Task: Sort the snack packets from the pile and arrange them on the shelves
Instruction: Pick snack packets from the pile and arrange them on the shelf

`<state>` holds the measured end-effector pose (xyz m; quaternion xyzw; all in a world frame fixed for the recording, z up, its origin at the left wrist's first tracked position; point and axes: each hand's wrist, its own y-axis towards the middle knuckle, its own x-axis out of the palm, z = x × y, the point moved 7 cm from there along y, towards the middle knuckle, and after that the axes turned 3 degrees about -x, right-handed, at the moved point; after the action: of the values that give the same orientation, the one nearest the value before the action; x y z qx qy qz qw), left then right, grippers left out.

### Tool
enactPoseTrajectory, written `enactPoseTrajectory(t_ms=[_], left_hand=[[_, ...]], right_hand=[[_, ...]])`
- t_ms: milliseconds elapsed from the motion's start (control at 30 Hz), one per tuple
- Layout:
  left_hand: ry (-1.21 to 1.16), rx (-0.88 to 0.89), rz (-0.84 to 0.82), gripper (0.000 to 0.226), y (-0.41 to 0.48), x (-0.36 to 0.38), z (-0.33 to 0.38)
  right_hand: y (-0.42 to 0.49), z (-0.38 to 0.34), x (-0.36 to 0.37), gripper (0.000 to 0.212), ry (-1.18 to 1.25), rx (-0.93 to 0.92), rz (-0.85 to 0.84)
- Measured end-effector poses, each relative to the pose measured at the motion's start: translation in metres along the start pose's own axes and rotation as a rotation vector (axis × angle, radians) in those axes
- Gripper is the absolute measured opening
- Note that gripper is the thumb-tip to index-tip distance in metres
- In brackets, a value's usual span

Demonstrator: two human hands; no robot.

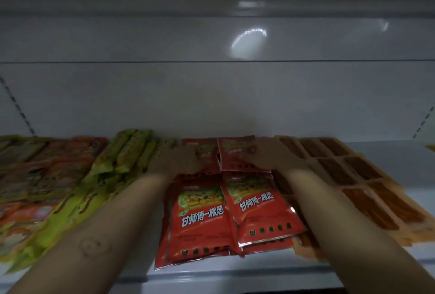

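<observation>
Red snack packets with white lettering lie in two rows on the white shelf (211,277). Two front stacks (202,220) (261,209) sit near the shelf edge. Two back stacks (204,154) (237,152) lie near the rear wall. My left hand (174,159) rests on the left back stack, fingers blurred. My right hand (268,154) holds the right back packet at its right edge, thumb on top. Both forearms reach in over the shelf.
Yellow-green packets (122,159) lie left of the red ones, and orange packets (58,164) lie further left. Clear packets of brown strips (353,176) cover the shelf's right side. The white rear wall (211,96) stands close behind.
</observation>
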<state>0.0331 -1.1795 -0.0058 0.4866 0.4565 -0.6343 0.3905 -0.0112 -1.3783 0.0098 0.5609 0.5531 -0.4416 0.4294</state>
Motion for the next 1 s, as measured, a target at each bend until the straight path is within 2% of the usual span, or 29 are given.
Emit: enactPoseTrajectory(t_ms=[367, 667, 867, 1000], left_hand=[[-0.011, -0.042, -0.018, 0.058, 0.005, 0.003, 0.001], [-0.211, -0.096, 0.045, 0.058, -0.003, 0.002, -0.003], [-0.205, 0.003, 0.124, 0.049, -0.047, -0.016, 0.009], [-0.191, -0.057, 0.182, 0.058, -0.09, -0.013, -0.003]], right_hand=[[0.015, 0.002, 0.014, 0.052, 0.012, 0.014, -0.012], [0.014, 0.0, 0.013, 0.048, 0.054, -0.011, -0.023], [-0.023, -0.016, -0.013, 0.046, 0.111, -0.04, 0.022], [-0.084, -0.021, -0.027, 0.048, 0.139, 0.004, 0.039]])
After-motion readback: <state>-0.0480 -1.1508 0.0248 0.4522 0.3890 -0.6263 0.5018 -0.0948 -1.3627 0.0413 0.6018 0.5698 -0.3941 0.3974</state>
